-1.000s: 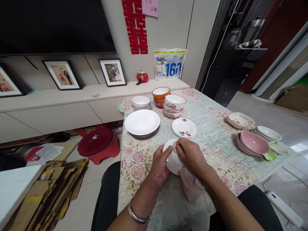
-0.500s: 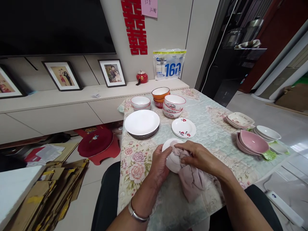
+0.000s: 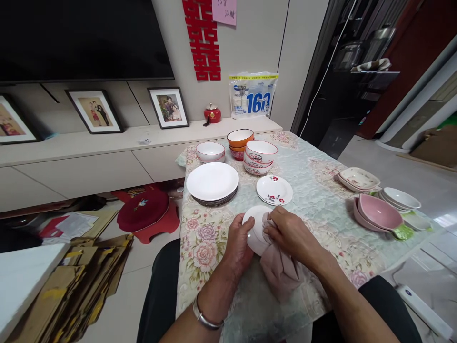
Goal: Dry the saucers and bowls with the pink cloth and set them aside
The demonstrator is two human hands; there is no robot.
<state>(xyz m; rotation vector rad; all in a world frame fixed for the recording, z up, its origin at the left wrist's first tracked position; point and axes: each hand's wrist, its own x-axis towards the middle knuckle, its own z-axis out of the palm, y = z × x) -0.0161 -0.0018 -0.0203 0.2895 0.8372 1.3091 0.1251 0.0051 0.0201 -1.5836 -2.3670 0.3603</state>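
Above the near part of the table, my left hand [image 3: 238, 243] grips a small white plate [image 3: 255, 228] by its left edge, thumb on the upper face. My right hand [image 3: 291, 231] is closed on a pinkish cloth [image 3: 280, 269] and presses a fold of it against the plate's right side; the rest of the cloth hangs below. Just beyond the hands lie small white plates with red flowers [image 3: 274, 190], stacked. To their left is a pile of larger white plates [image 3: 212, 181].
Behind stand white bowls [image 3: 260, 152], orange bowls [image 3: 240, 138] and pale bowls [image 3: 210, 151]. Pink bowls [image 3: 380, 212], white dishes [image 3: 400, 197] and squarish dishes [image 3: 359, 177] sit at the right. A red stool [image 3: 148, 214] and flattened cardboard [image 3: 89, 281] are on the floor at left.
My right hand and the cloth have shifted slightly on the plate, and the hanging cloth has swung a little left. The left hand still holds the plate.
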